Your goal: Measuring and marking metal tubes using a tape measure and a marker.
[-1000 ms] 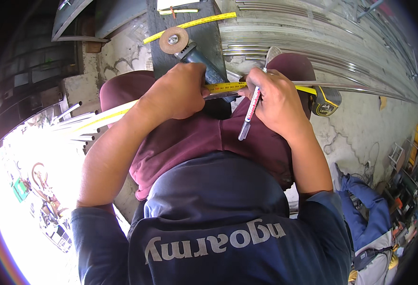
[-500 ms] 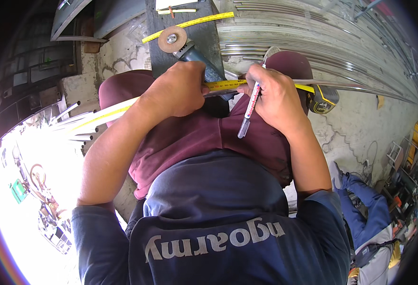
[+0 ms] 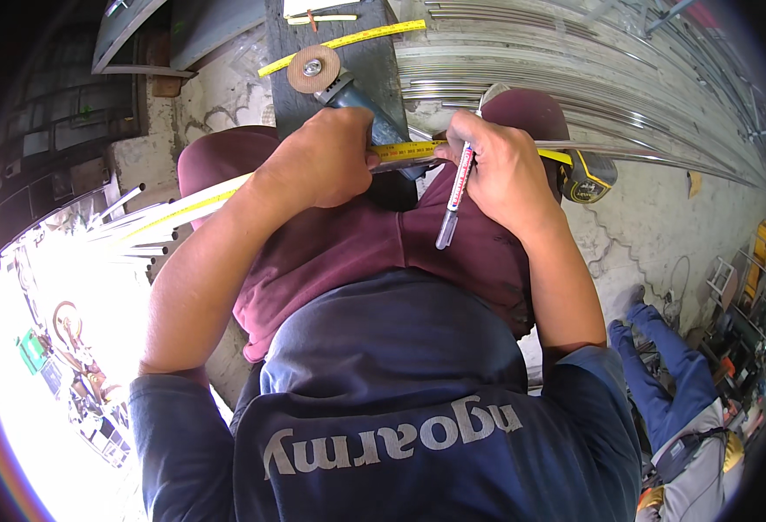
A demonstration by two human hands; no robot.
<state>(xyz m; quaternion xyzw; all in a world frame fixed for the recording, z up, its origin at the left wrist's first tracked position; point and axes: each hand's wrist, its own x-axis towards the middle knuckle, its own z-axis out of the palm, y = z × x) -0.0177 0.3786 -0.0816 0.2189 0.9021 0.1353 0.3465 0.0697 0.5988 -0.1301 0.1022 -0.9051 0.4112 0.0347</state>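
Note:
Across my lap runs the yellow blade of a tape measure [image 3: 407, 152], laid along a shiny metal tube [image 3: 661, 155]. My left hand [image 3: 326, 157] is closed round the blade and the tube beneath it. In my right hand [image 3: 505, 174] is a white marker [image 3: 460, 184], its dark capped-looking end pointing toward my body; the other end is mostly hidden by my fingers. The right thumb and fingertips are at the blade. The yellow and black tape case [image 3: 590, 177] hangs beside my right knee. Just beyond my left hand lies a blue angle grinder [image 3: 370, 117] with a brown disc.
The grinder rests on a dark bench [image 3: 292, 109], which also bears a loose yellow measuring strip [image 3: 348, 45]. Long metal tubes [image 3: 522, 54] cover the floor at the far right. More tube ends [image 3: 152, 251] show at left. A person in blue trousers [image 3: 670, 365] is at lower right.
My hands keep their hold, with only a slight shift in the whole view. The right hand's fingertips have moved slightly at the blade. The other person's legs have shifted at lower right.

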